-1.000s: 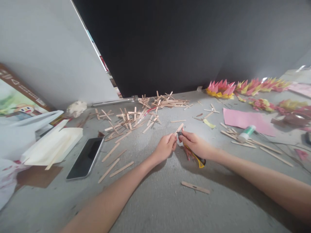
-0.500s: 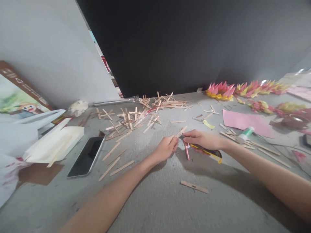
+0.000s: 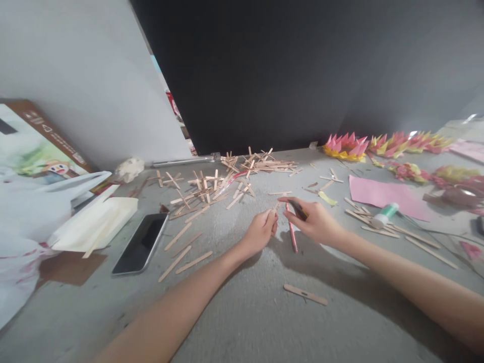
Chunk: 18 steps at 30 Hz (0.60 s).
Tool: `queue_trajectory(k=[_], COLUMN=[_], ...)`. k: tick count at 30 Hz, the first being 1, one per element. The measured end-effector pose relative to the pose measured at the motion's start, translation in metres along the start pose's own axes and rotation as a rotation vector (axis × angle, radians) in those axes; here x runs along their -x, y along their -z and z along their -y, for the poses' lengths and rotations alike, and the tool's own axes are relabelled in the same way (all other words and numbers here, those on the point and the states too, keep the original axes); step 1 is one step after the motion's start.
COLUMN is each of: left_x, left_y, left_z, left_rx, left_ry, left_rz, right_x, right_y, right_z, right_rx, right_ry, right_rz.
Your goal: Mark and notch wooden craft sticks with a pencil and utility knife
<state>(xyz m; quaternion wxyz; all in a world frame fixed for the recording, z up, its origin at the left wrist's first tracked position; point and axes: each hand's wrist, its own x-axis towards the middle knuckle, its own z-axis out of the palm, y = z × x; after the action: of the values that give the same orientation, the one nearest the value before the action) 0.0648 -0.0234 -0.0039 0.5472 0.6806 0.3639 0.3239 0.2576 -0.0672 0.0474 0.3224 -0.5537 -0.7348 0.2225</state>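
My left hand (image 3: 261,231) is closed in a pinch on a small wooden stick (image 3: 277,206) just above the grey floor. My right hand (image 3: 315,222) is closed around a utility knife (image 3: 298,207), of which only the dark tip shows past the fingers, close to the stick. A red pen (image 3: 292,235) lies on the floor between the two hands. A loose wooden stick with a slot (image 3: 305,294) lies nearer me.
A heap of wooden sticks (image 3: 227,179) spreads toward the black board. A phone (image 3: 141,243) and a white folded sheet (image 3: 96,222) lie at left. Pink paper (image 3: 381,192), a glue bottle (image 3: 383,214) and pink-yellow paper flowers (image 3: 346,145) are at right.
My right hand turned, so the knife's yellow body is now hidden behind it and only the tip shows. The left hand kept its pinch on the stick. The view shifted slightly.
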Motion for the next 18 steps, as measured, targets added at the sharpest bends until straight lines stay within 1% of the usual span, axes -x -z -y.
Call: queue_trajectory(k=[3,6,13,18], left_x=[0.000,0.001,0.000,-0.001], left_y=[0.000,0.000,0.001,0.000], left_z=[-0.001,-0.004,-0.001,0.001], left_rx=[-0.012,-0.034,-0.044,-0.056], left_ry=[0.000,0.006,-0.012,-0.016], left_rz=[0.003,0.004,0.008,0.023], right_x=[0.002,0.004,0.004,0.002], right_y=[-0.009,-0.013,-0.016,-0.018], right_z=[-0.002,-0.004,-0.007,-0.004], right_rx=[0.125,0.182,0.210,0.195], right_ry=[0.021,0.028,0.038,-0.016], right_rz=[0.024,0.011,-0.015,-0.025])
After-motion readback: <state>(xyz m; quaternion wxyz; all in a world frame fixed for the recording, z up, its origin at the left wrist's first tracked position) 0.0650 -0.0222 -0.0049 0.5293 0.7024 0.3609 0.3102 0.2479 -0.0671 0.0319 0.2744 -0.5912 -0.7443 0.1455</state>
